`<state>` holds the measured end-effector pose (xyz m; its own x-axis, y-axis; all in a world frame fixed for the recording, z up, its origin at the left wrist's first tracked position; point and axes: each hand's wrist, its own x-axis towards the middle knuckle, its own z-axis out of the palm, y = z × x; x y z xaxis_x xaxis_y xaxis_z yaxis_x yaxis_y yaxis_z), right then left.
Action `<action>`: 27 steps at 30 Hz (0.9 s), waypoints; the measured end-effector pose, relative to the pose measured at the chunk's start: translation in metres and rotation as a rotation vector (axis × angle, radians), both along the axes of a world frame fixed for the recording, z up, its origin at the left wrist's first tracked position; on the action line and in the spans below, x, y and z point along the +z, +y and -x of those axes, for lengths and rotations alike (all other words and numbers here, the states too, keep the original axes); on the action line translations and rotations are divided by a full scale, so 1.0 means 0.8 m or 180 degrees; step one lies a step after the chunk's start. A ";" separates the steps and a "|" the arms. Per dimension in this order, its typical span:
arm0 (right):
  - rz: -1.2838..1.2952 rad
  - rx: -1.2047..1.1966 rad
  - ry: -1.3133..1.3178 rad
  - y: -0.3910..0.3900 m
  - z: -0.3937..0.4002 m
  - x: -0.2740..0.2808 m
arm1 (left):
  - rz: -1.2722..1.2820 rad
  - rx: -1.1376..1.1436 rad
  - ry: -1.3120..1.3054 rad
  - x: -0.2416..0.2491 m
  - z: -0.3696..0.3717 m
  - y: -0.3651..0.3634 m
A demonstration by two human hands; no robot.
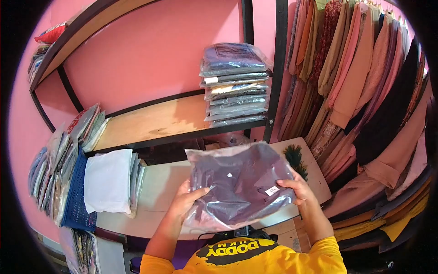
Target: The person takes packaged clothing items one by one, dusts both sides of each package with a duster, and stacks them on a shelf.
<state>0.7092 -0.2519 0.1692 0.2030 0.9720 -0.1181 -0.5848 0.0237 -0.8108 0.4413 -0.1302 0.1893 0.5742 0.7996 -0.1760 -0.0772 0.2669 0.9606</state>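
Note:
A dark folded garment in a clear plastic bag (242,182) is held up in front of me, above the white table. My left hand (186,198) grips its left edge, thumb on top of the plastic and fingers underneath. On the opposite edge, my right hand (297,188) pinches the bag close to a small white label (272,191). A tiny pale mark shows near the middle of the garment. The plastic is creased and shiny, and its far edge reaches past the folded cloth.
Bagged clothes (235,86) are stacked on the wooden shelf (155,119). White packets (108,180) stand on the table (155,192) beside a blue basket (75,196) of bagged garments. Hanging clothes (360,82) fill the right side. A green tinsel-like decoration (295,160) lies near the table's right end.

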 end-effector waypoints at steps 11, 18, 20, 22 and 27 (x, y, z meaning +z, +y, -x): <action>-0.1878 -0.0292 -0.1108 0.130 -0.034 0.219 | -0.1932 0.0059 -0.0793 0.227 -0.022 0.115; -0.2310 -0.0247 -0.1303 0.309 -0.116 0.321 | -0.2816 -0.0104 -0.1105 0.307 -0.098 0.303; -0.2529 -0.0380 -0.1505 0.350 -0.144 0.345 | -0.3146 0.0047 -0.1324 0.328 -0.129 0.355; -0.2622 -0.0758 -0.1566 0.387 -0.169 0.355 | -0.3435 0.0199 -0.1552 0.326 -0.157 0.392; -0.0772 -0.2371 -0.4334 0.484 -0.263 0.286 | -0.2586 0.1076 -0.0290 0.245 -0.219 0.488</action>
<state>0.9197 0.1356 0.3980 0.4466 0.5765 0.6842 0.7563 0.1653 -0.6329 0.6161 0.2599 0.3855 0.2684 0.7872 0.5553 -0.1140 -0.5464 0.8297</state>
